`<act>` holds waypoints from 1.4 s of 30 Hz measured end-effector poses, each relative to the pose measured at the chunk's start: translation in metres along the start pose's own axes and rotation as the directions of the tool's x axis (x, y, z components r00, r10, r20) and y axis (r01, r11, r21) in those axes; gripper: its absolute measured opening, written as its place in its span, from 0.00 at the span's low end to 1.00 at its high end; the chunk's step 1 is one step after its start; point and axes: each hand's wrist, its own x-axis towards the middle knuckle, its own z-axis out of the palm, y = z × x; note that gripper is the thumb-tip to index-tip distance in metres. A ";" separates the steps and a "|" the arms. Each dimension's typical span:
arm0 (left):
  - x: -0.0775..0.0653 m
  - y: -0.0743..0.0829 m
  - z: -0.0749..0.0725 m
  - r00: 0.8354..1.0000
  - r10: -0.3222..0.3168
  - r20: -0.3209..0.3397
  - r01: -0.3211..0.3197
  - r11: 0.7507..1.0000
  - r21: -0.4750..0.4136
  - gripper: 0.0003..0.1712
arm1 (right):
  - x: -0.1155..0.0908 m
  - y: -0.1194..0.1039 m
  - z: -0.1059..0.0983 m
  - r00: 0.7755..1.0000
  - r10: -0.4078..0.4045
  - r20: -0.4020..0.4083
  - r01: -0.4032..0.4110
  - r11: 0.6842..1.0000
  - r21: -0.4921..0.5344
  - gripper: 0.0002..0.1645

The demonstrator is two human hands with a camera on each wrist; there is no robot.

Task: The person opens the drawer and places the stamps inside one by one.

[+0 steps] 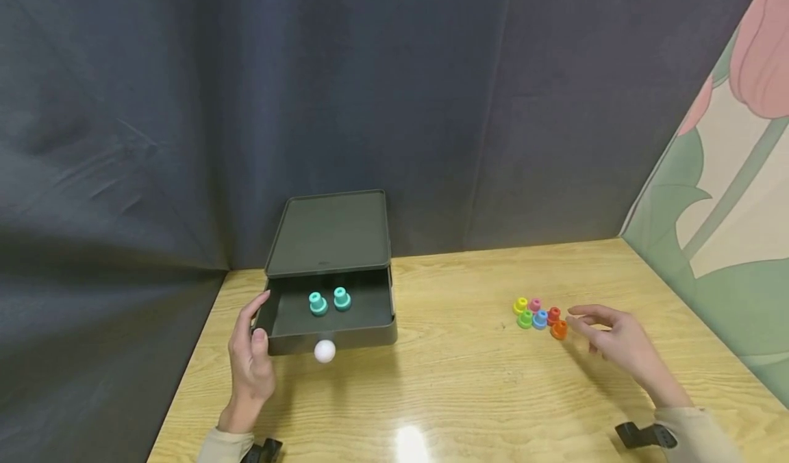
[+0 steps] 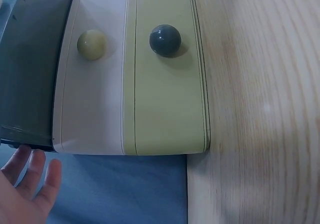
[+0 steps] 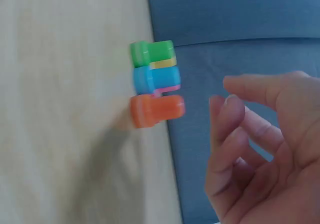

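My left hand (image 1: pixel 249 367) is at the left side of a dark grey pulled-out drawer (image 1: pixel 364 338). Its fingers lie along the drawer's side and the thumb is by the front corner. In the left wrist view, straight fingers (image 2: pixel 47 186) reach up to the drawer's end. Two teal pegs (image 1: pixel 318 304) with wide round bases stand inside the drawer. On the right, my right hand (image 1: pixel 616 340) hovers beside a group of small coloured pegs, holding nothing, its fingers loosely bent. Nearest to it is the orange peg (image 1: pixel 559 330), close to the red peg (image 1: pixel 553 314).
Blue (image 1: pixel 540 320), green (image 1: pixel 524 319), yellow (image 1: pixel 520 305) and pink (image 1: pixel 535 304) pegs complete the group on the wooden table (image 1: pixel 468 394). Below the grey drawer are a white drawer (image 2: pixel 90 104) and a green drawer (image 2: pixel 165 99), each with a round knob. A dark curtain (image 1: pixel 431 107) hangs behind.
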 end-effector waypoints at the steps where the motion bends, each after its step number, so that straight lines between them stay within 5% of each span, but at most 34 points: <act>1: 0.000 0.000 0.000 1.000 0.000 0.000 0.000 1.000 0.000 0.28 | 0.000 0.003 0.001 1.000 -0.001 0.008 0.001 1.000 0.006 0.27; 42: 0.000 -0.001 -0.001 1.000 0.008 0.001 -0.008 1.000 -0.004 0.28 | 0.005 0.032 0.016 0.991 0.090 0.100 -0.095 0.994 0.051 0.32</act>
